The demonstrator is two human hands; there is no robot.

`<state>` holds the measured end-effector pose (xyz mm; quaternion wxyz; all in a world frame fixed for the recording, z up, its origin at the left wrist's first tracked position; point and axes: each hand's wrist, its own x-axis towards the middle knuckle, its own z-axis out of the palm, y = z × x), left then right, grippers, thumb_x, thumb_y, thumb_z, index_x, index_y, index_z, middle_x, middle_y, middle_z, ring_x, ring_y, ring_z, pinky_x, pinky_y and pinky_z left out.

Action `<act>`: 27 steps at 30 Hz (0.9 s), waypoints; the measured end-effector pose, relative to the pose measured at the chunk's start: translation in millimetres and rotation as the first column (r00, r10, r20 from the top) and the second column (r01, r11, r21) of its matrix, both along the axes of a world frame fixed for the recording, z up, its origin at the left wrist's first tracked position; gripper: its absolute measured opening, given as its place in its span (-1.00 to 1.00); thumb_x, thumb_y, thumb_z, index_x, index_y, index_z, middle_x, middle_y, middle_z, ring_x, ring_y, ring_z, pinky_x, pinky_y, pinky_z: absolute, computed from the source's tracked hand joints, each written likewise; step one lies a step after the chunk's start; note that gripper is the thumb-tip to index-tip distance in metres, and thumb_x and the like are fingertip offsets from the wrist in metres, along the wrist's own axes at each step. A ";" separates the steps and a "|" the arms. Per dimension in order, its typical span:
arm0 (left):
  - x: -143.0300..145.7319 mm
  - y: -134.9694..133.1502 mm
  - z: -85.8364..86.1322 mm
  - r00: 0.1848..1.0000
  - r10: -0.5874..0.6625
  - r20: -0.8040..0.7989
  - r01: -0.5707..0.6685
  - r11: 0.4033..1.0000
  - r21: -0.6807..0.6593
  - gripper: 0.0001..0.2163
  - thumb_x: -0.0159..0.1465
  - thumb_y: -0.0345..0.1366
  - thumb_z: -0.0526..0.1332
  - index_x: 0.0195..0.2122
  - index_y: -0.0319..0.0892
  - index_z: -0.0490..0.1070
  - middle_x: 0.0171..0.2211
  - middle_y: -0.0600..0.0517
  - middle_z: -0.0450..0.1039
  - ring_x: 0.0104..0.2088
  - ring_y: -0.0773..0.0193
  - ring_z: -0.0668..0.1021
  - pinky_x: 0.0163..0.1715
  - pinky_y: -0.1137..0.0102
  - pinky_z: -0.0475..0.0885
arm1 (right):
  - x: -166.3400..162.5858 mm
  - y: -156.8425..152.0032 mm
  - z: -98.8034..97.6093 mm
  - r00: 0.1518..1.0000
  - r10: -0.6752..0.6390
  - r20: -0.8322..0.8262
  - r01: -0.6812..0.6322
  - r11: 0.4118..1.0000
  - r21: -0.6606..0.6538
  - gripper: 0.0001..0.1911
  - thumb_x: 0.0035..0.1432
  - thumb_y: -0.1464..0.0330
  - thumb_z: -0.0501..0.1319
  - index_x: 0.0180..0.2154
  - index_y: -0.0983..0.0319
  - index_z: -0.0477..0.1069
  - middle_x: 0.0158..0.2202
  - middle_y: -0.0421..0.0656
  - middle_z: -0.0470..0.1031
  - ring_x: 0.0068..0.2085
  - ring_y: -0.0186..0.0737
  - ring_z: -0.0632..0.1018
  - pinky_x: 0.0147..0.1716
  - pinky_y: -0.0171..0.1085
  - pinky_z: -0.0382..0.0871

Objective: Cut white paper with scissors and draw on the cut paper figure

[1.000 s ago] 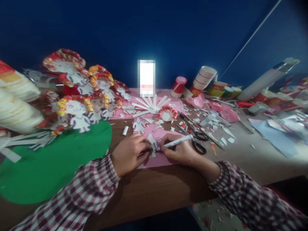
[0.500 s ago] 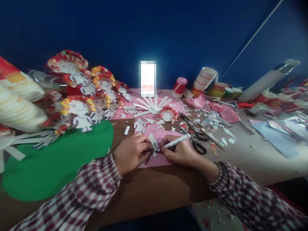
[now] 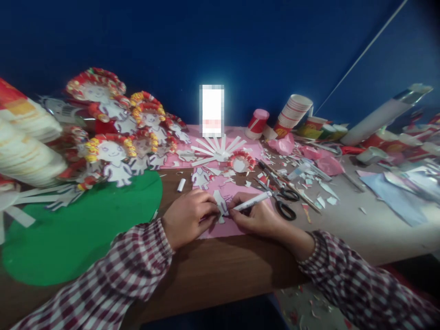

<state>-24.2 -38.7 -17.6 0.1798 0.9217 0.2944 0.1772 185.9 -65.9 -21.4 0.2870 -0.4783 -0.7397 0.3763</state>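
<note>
A small white paper doll cutout (image 3: 220, 205) lies on a sheet of pink paper (image 3: 237, 183) in front of me. With bent fingertips, my left hand (image 3: 189, 214) holds down its left edge. Pinched in my right hand (image 3: 259, 219) is a white marker (image 3: 253, 200), its tip at the cutout's right edge. Purple line marks run along that edge and onto the pink sheet. The tip itself is partly covered by my fingers. The marker's white cap (image 3: 180, 185) lies on the brown table beyond my left hand.
Black-handled scissors (image 3: 286, 210) and a brush lie to the right, among paper scraps (image 3: 305, 172). Several paper dolls with curled hair (image 3: 117, 160) stand at left behind a green sheet (image 3: 85, 229). Stacked paper cups (image 3: 292, 114) stand at the back, near white paper strips (image 3: 220, 151).
The view has shifted very slightly. Both hands keep their places, and the marker tip stays at the cutout's right edge.
</note>
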 end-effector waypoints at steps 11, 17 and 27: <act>1.9 1.2 -1.3 1.000 -0.016 -0.006 0.016 1.000 0.017 -0.83 0.20 -0.36 0.10 -0.26 -0.15 0.46 -0.26 -0.02 0.42 -0.21 0.22 0.40 -0.16 0.28 0.27 | 0.2 1.4 0.1 1.000 -0.014 0.010 0.014 0.999 0.036 -0.96 0.02 0.46 0.14 -0.42 0.28 0.36 -0.57 -0.26 0.35 -0.54 -0.41 0.34 -0.57 -0.45 0.19; 1.4 1.1 -1.2 1.000 -0.021 -0.013 0.021 1.000 0.010 -0.83 0.21 -0.35 0.09 -0.25 -0.15 0.46 -0.25 -0.02 0.42 -0.21 0.21 0.40 -0.16 0.28 0.27 | 0.1 1.2 -0.3 1.000 -0.016 0.003 0.016 1.000 0.027 -0.95 0.03 0.44 0.15 -0.42 0.29 0.37 -0.57 -0.26 0.35 -0.54 -0.42 0.34 -0.57 -0.45 0.19; 1.6 1.8 -0.9 1.000 -0.015 -0.014 0.015 1.000 0.004 -0.83 0.21 -0.34 0.10 -0.25 -0.14 0.46 -0.25 -0.02 0.42 -0.21 0.21 0.40 -0.15 0.27 0.27 | 0.4 0.3 3.3 1.000 0.022 -0.013 -0.022 1.000 -0.004 -0.94 0.05 0.44 0.14 -0.40 0.29 0.37 -0.56 -0.26 0.35 -0.53 -0.43 0.33 -0.58 -0.46 0.18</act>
